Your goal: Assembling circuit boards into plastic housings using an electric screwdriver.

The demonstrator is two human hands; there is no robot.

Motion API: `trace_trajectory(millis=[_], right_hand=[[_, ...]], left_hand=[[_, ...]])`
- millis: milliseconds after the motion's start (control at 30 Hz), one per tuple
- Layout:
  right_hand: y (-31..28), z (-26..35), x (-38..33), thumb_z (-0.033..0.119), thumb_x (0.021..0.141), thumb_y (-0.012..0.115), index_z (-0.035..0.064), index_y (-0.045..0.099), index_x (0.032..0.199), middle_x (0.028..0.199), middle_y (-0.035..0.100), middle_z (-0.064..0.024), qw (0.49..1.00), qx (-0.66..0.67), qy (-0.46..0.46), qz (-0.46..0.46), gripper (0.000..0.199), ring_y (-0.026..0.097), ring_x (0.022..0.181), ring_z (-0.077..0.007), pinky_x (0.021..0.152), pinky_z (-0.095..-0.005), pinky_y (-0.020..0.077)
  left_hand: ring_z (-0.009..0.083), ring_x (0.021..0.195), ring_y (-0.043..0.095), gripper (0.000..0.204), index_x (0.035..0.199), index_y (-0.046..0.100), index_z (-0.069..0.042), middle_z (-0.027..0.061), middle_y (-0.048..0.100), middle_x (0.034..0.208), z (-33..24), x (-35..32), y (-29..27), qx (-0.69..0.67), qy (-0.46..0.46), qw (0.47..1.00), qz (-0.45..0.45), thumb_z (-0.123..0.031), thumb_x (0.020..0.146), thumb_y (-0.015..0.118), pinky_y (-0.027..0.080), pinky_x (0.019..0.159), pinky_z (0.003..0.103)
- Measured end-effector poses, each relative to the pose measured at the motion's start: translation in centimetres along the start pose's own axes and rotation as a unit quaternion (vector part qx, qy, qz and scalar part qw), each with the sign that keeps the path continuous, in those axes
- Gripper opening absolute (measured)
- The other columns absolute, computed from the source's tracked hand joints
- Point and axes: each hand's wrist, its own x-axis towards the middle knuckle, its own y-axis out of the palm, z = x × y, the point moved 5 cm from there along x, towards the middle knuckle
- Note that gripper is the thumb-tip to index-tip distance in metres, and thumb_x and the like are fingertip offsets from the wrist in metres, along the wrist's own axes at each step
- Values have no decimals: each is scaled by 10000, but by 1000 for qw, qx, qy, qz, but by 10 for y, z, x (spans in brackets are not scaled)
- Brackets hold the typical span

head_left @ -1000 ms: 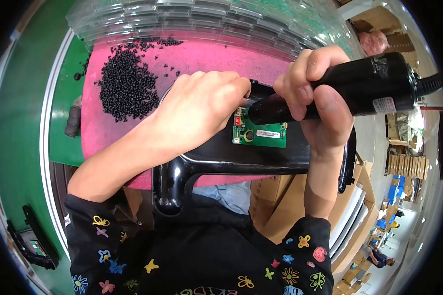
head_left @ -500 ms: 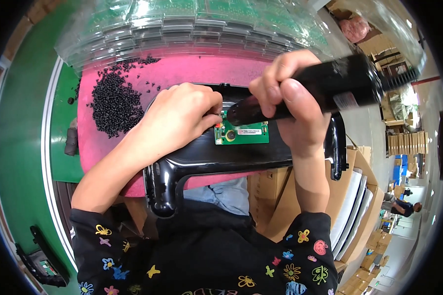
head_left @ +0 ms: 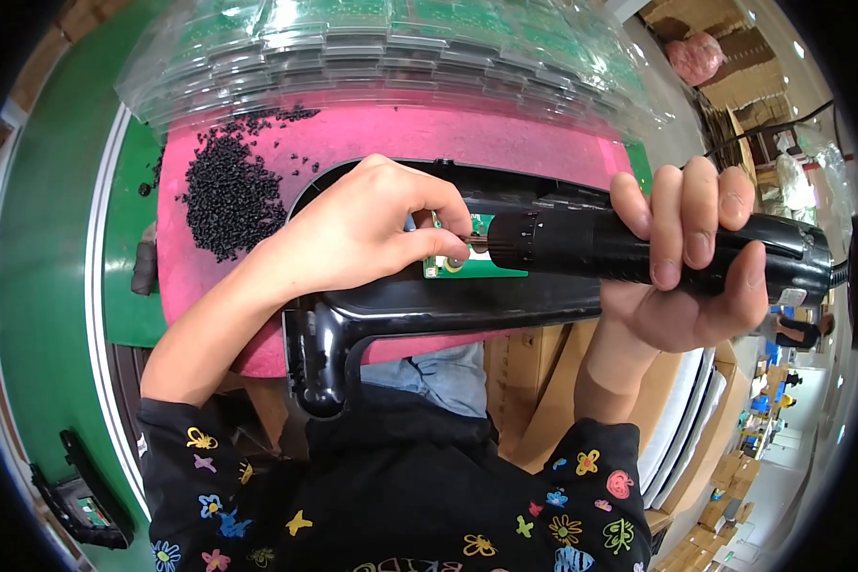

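Note:
In my right hand [head_left: 686, 310] is a black electric screwdriver [head_left: 582, 246], fingers wrapped round its body. It lies nearly level, its front end toward the left. My left hand [head_left: 377, 224] is closed in a pinch at the screwdriver's tip; whatever tiny thing sits between thumb and fingers is hidden. Below both hands a green circuit board [head_left: 496, 271] rests in a glossy black plastic housing [head_left: 439, 322], partly covered by the left fingers and the tool. Left of the housing, a heap of small black screws [head_left: 229, 200] is spread on the pink mat [head_left: 391, 129].
Stacked clear plastic trays [head_left: 372, 57] with green boards line the far side. A cardboard box [head_left: 562, 381] with white sheets stands at the right, near my right forearm. Another black housing with a board [head_left: 86, 505] lies at lower left. A cord trails from the screwdriver.
My right hand has swung the screwdriver right and levelled it, its front end now facing left at my left fingertips. My left hand has shifted slightly right, off the board's edge.

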Motion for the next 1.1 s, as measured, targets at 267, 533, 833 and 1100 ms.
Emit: trace_trajectory(millis=[267,533,833,1100], right_hand=[[8,6,-7,269,895,632,123,500,1006,810,516,17,999,2,35,28,226,509,612,-76,736,-297,391],[-15,6,-29,210,883,621,63,496,1015,767,513,-38,971,-228,32,-69,234,455,549,-110,622,-307,374],[-38,-4,-35,205,868,615,54,495,994,751,510,-31,975,-186,69,-94,231,454,548,-106,599,-290,382],[-47,-12,-27,193,847,661,52,504,972,707,522,-34,971,-218,84,-57,245,467,506,-92,552,-262,418]], left_hand=[[174,707,657,71,918,681,33,91,695,789,3,-1,7,-61,11,998,24,-26,888,655,515,658,301],[186,688,629,83,899,591,39,97,627,748,7,2,-4,134,13,982,-135,-29,946,582,500,655,298],[371,649,575,222,834,567,31,179,579,718,3,3,0,160,-23,983,-92,-149,956,611,451,602,414],[317,591,527,304,745,511,26,148,510,661,-3,3,5,199,-51,977,-62,-177,943,619,410,566,398]])
